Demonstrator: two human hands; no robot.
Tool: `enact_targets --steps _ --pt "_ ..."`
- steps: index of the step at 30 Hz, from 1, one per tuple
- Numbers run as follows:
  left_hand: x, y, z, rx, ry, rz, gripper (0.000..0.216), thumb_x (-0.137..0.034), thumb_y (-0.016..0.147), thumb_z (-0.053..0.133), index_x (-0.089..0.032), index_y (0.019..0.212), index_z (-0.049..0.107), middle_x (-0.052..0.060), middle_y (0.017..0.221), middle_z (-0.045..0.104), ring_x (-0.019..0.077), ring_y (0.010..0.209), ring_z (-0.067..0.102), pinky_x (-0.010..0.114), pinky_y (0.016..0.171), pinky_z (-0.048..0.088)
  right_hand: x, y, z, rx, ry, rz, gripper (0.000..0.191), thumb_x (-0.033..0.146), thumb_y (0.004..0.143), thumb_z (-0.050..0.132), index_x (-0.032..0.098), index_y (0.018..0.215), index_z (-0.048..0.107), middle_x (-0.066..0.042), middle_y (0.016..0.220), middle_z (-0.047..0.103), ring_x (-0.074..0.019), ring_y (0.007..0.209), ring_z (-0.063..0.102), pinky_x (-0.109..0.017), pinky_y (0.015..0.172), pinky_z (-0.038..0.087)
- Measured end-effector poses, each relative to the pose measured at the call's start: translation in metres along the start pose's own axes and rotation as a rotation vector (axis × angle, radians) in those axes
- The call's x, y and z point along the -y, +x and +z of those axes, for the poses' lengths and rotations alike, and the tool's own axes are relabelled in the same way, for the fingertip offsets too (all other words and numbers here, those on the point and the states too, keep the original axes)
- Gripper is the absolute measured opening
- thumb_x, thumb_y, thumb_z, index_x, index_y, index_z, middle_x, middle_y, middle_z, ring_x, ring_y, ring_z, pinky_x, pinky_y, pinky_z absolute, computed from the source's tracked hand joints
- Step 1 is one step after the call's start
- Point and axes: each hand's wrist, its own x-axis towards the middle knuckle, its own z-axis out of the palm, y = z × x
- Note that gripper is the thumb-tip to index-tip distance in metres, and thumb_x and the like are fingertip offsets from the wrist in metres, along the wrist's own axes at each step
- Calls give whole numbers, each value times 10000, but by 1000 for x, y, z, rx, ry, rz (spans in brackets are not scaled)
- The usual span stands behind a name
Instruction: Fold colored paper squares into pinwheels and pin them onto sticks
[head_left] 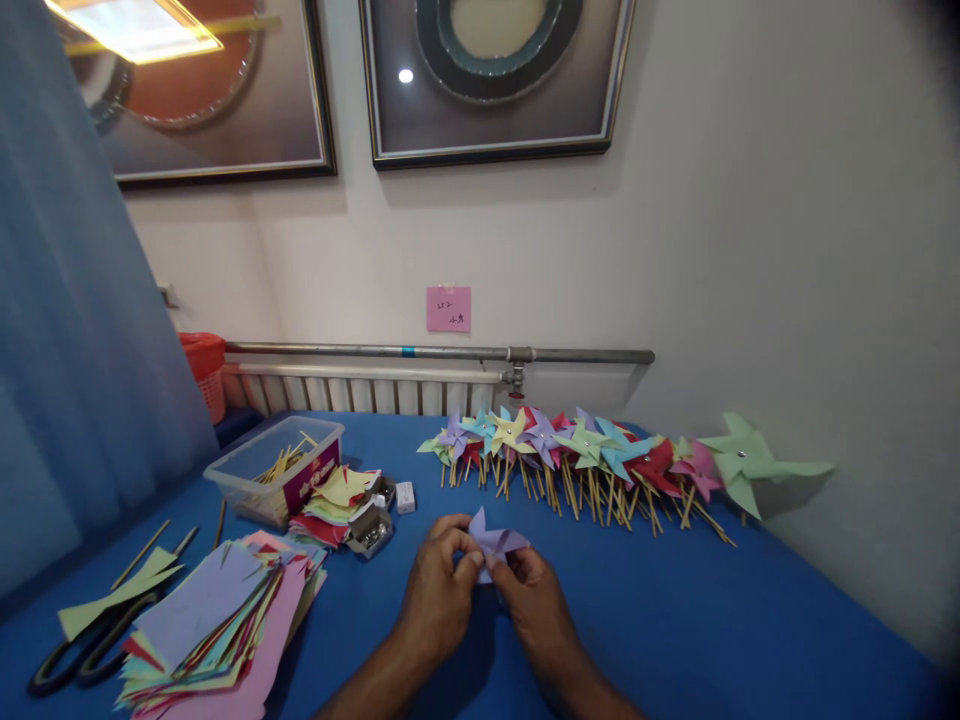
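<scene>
A purple paper pinwheel [496,542] is held up between both hands, just above the blue tabletop. My left hand [448,568] pinches its left side and centre with thumb and fingers. On the other side, my right hand [531,585] grips the lower right edge, its thumb near the middle. Whether a pin or stick is at the centre is hidden by the fingers. Left of my left hand sits a small open box of metal pins [370,532], with a small white box [405,497] behind it.
Finished pinwheels on sticks [585,445] lie in a row at the back right. On the left are a stack of cut coloured paper [217,610], black-handled scissors [97,650], a smaller paper pile [334,500] and a clear plastic box [274,445] of sticks. A radiator [360,390] stands behind.
</scene>
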Motion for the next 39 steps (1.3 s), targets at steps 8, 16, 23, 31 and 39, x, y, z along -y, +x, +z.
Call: enact_targets --steps 8,16,23,31,39 --pt "-4 -2 1 -4 66 27 127 -203 848 531 -214 752 612 97 1219 682 247 1127 645 392 1003 447 7 -2 3 39 26 -2 450 587 654 869 203 825 708 -12 708 688 -187 672 592 -280 638 470" --pt "-8 -6 -1 -7 255 107 146 -160 879 507 -221 788 604 65 1138 682 236 1083 633 378 942 430 11 -2 1 51 -11 18 376 524 634 841 214 713 644 58 578 520 -122 554 415 -248 543 341" --pt "-9 -7 -4 2 256 139 144 -154 868 517 -222 785 613 61 1071 684 230 1008 630 373 923 420 15 -4 0 73 -46 44 347 506 647 831 214 677 645 56 570 522 -118 542 416 -250 542 355" --pt "-6 -6 -3 -41 187 112 129 -135 833 550 -226 773 618 53 995 685 227 966 631 350 889 427 8 -3 -3 103 4 49 383 534 657 862 203 750 693 42 607 570 -123 563 453 -250 559 361" --pt "-1 3 -1 -91 -173 -119 73 -254 758 671 -201 770 623 7 760 637 169 723 590 272 703 439 -12 9 -5 94 111 65 498 593 583 911 195 793 700 34 622 603 -123 543 479 -252 539 394"
